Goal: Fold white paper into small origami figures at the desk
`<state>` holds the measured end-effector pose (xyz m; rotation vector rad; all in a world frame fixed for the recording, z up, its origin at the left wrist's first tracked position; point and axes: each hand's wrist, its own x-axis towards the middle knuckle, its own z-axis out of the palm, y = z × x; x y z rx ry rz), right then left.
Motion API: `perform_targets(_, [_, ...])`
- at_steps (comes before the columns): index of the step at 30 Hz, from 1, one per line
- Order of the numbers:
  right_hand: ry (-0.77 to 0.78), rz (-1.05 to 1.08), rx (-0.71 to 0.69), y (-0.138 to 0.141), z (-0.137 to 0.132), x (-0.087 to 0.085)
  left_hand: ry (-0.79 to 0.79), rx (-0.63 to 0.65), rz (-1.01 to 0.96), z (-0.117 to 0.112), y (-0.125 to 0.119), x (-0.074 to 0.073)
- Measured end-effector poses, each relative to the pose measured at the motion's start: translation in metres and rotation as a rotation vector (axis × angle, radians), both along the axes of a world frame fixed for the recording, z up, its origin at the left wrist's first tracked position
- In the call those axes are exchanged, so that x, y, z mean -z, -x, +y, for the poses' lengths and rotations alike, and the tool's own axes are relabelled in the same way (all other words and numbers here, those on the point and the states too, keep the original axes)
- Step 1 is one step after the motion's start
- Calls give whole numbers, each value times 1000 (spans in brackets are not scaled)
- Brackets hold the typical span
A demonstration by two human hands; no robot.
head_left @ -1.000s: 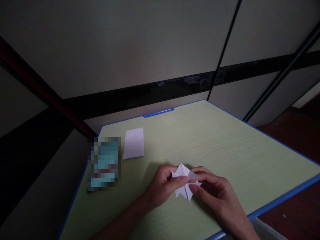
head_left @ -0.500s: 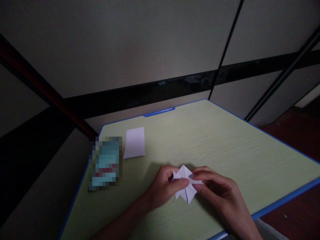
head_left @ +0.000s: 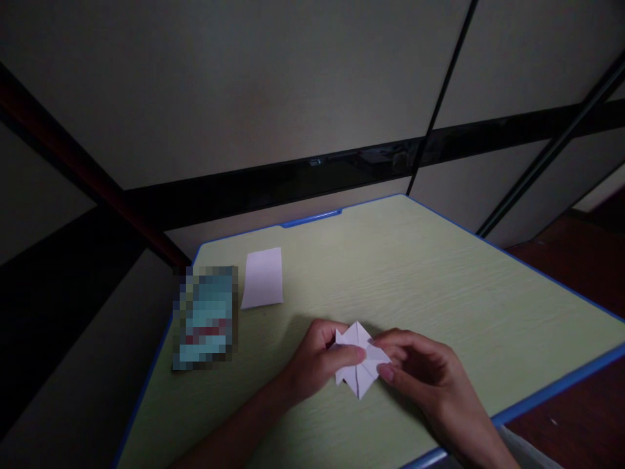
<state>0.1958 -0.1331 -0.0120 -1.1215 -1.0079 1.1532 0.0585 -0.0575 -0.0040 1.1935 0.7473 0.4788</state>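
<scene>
- Pinching the folded paper (head_left: 359, 380) is the left hand (head_left: 316, 366), thumb pressed flat across its creased middle!
- Over on the other side, the right hand (head_left: 437, 378) has thumb and fingers at the paper's right corner.
- That paper sits between both hands, over the near part of the worktop (head_left: 439, 273).
- Farther back lies a pale sheet (head_left: 262, 277), just beside a pixelated bluish item (head_left: 208, 312).

The right-side flap (head_left: 377, 355) of the folded paper (head_left: 358, 384), half a second ago narrow, now spreads wider.
</scene>
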Motion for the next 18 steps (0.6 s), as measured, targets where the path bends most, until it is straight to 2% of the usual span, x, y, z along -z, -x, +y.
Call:
perform_targets(5, [-11,-103,11,-1,0,-3,-13,-4,3,1,1,0])
perform_targets(12, [53,-257,-10,-5,-2,-7,-44,88,102,3,4,-1])
perform_targets(18, [36,-228,34,-5,2,-7,-103,96,91,5,4,1])
